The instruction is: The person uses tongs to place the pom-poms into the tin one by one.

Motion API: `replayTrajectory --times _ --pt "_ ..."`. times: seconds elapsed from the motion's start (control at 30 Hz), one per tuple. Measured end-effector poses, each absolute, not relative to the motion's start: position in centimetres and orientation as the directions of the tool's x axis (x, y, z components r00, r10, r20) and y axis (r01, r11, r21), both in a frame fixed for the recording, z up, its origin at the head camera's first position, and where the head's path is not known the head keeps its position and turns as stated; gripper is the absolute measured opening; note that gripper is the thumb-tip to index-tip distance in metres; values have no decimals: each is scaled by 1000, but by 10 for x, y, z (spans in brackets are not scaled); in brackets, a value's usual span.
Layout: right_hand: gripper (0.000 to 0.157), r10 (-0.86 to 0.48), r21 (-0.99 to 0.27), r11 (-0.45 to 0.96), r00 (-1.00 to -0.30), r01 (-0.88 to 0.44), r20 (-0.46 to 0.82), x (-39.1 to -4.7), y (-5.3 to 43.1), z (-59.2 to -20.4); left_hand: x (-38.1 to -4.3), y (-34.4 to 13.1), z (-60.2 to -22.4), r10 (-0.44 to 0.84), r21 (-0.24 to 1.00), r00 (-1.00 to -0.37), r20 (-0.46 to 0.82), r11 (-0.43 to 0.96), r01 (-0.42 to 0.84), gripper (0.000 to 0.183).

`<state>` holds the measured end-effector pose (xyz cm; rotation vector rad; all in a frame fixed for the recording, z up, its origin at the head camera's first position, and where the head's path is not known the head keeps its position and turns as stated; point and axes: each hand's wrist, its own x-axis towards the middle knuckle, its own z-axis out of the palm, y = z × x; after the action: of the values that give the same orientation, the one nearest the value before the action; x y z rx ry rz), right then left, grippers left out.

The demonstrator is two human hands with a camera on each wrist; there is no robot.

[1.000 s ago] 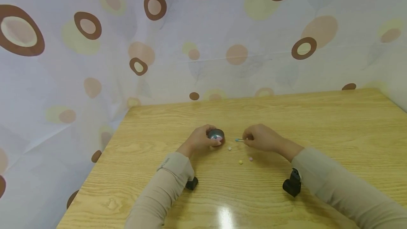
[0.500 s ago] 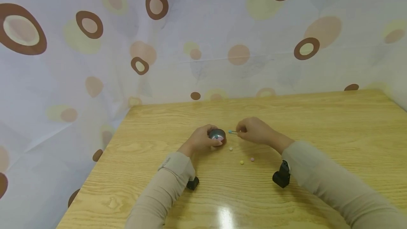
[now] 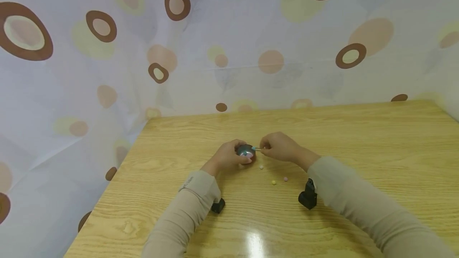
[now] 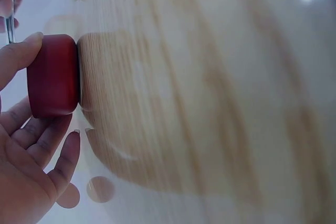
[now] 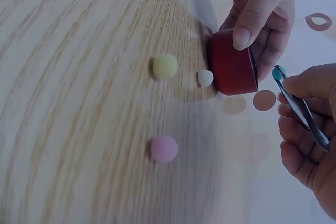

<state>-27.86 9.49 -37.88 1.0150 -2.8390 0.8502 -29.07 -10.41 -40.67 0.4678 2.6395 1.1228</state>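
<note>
My left hand grips a small round bowl, red outside and shiny metal inside, standing on the table. Its thumb lies at the rim, and the other fingers are round the far side. Pinkish and bluish spots show inside the bowl in the head view. Metal tweezers are pinched in my right hand, their tips closed on a small teal ball. That ball is at the bowl's right rim in the head view; the right wrist view shows it just above the opening.
On the wooden table, a white ball lies close beside the bowl. A yellow ball and a pink ball lie nearer the person. A patterned cloth hangs behind the table.
My right hand has moved left and a little away from the person, bringing the tweezers and teal ball to the bowl's rim. The left hand still holds the bowl in place.
</note>
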Motion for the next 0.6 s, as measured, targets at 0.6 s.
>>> replayTrajectory --times 0.6 --pt "7 -585 -443 681 -797 -584 152 -287 88 -385 -292 -103 -409 377 721 -924 -70 659 214 55"
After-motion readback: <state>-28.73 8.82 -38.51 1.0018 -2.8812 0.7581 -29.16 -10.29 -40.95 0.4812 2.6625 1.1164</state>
